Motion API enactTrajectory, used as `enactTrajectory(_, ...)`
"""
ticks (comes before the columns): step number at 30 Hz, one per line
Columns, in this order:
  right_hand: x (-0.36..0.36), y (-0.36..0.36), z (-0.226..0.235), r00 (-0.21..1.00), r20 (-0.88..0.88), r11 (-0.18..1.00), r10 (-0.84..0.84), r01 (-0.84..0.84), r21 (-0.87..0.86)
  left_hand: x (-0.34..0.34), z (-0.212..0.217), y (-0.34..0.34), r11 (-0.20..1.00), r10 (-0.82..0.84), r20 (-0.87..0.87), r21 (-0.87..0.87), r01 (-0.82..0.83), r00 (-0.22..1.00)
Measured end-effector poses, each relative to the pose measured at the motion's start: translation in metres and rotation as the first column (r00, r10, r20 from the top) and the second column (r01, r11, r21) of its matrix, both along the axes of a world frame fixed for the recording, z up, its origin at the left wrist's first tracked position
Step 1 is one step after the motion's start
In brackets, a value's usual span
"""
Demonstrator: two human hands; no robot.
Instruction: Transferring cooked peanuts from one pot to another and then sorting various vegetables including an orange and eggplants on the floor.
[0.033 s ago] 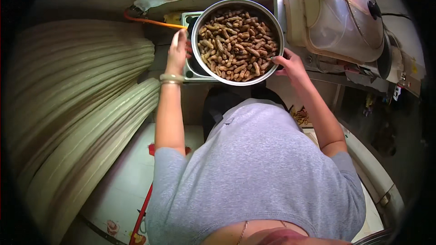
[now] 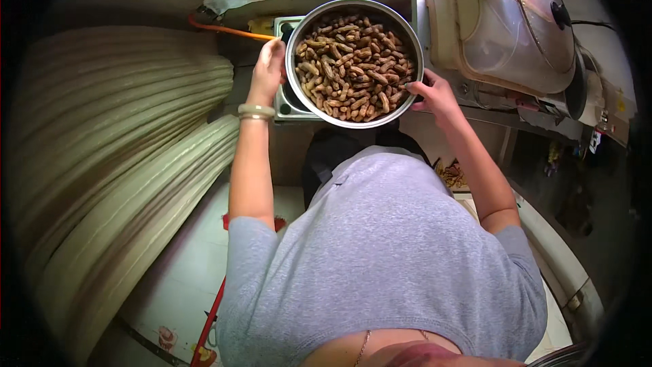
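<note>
Cramped kitchen corner, seen from above: a corrugated pale wall (image 2: 115, 163) lies left of the round metal pan (image 2: 354, 62), a beige lidded appliance (image 2: 509, 27) right of it. The pan, heaped with unshelled peanuts (image 2: 353, 61), sits over a small gas stove (image 2: 288, 105), directly ahead of the person. It lies between both hands: the left hand (image 2: 267, 71) curls against its left rim, the right hand (image 2: 435, 95) pinches its lower right rim, both equally near.

Home kitchen: gas stove (image 2: 288, 105) with orange hose (image 2: 227, 29), rice cooker (image 2: 523, 27), tiled floor (image 2: 183, 265)
</note>
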State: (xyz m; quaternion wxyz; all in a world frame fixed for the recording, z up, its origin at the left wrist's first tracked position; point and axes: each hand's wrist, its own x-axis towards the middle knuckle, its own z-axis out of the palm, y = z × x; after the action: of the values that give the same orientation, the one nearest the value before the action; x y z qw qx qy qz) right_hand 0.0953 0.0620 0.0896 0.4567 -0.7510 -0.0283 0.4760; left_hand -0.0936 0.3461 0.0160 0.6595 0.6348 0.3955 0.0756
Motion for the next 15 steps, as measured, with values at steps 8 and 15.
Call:
enactTrajectory(8,0.030,0.018,-0.027,0.973,0.198,0.992,0.120,-0.126,0.018,-0.017,-0.050,-0.025,0.885,0.203,-0.059,0.438,-0.157,0.977)
enactTrajectory(15,0.031,0.029,-0.032,0.803,0.584,0.993,0.121,-0.104,-0.063,-0.021,-0.013,-0.052,0.868,0.307,-0.195,0.458,-0.190,0.931)
